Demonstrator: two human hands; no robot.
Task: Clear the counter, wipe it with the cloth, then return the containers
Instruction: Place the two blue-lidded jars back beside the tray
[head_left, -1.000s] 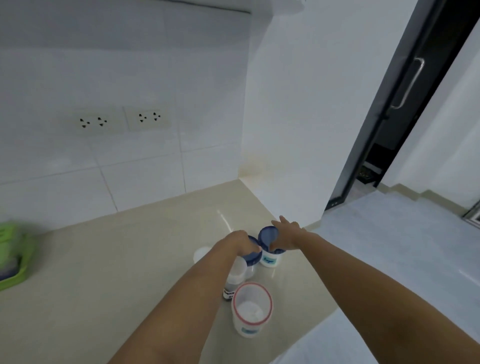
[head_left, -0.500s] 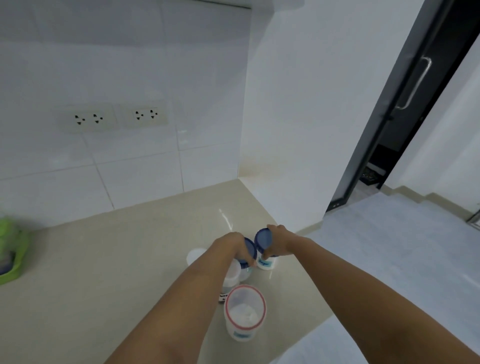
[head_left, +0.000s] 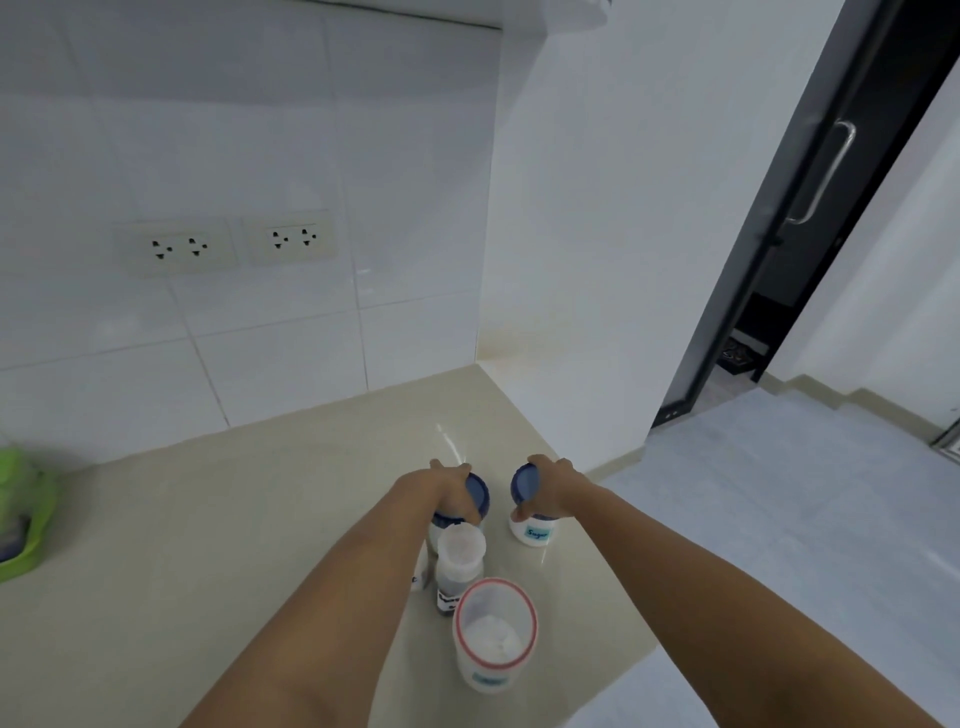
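Two blue-lidded white jars stand near the right end of the beige counter (head_left: 218, 545). My left hand (head_left: 449, 491) grips the lid of the left jar (head_left: 480, 493). My right hand (head_left: 553, 488) grips the lid of the right jar (head_left: 532, 532), which carries a small label. Closer to me stand a small bottle with a white cap (head_left: 460, 558) and a red-rimmed clear container (head_left: 493, 631) holding white contents. Another small white container is mostly hidden behind my left forearm. No cloth is in view.
A green tray (head_left: 23, 525) sits at the counter's left edge. White tiled wall with two socket plates (head_left: 228, 244) runs behind. The counter ends at a white side wall (head_left: 597, 260) on the right; beyond lie a grey floor and a dark door (head_left: 810, 208).
The two blue-lidded jars have come apart, the right one shifting rightward with my right hand. Both hands now sit closed on the lids; the view has shifted slightly.
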